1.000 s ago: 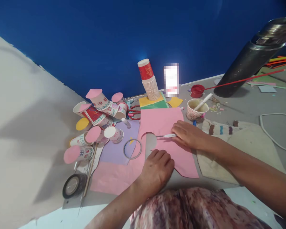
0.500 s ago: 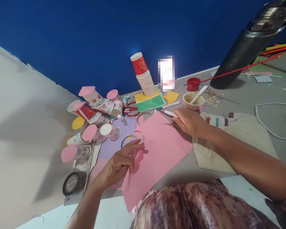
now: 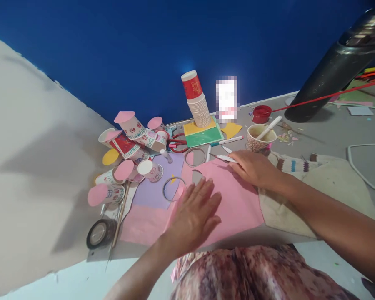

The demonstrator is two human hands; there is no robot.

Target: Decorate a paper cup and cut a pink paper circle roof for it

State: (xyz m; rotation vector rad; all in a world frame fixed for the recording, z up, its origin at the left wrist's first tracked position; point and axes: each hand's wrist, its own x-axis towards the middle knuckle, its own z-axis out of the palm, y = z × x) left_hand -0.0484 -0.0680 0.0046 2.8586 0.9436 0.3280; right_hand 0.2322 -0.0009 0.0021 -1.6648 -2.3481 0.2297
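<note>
A pink paper sheet (image 3: 237, 200) lies on the table in front of me, with a rounded cut-out (image 3: 197, 176) at its upper left edge. My left hand (image 3: 196, 212) is open, palm down over the sheet's left part, fingers stretched out. At the sheet's upper right, my right hand (image 3: 253, 166) is closed around a slim white tool (image 3: 226, 158) with a thin dark pointed end; its exact kind is unclear. White pens lie close to that tool. Two rings (image 3: 174, 188) rest left of and above the cut-out.
Paper cups with pink paper discs (image 3: 126, 171) crowd the left. Behind are stacked cups (image 3: 200, 110), red-handled scissors (image 3: 178, 143) and a marker (image 3: 228, 141). At right stand a cup with a white stick (image 3: 258, 141), a cloth (image 3: 318, 200) and a black flask (image 3: 321, 79). Tape (image 3: 98, 235) lies lower left.
My left hand has let go of the sheet's raised left edge and spread out flat, further right. The sheet now lies flatter. My right hand keeps hold of the white tool.
</note>
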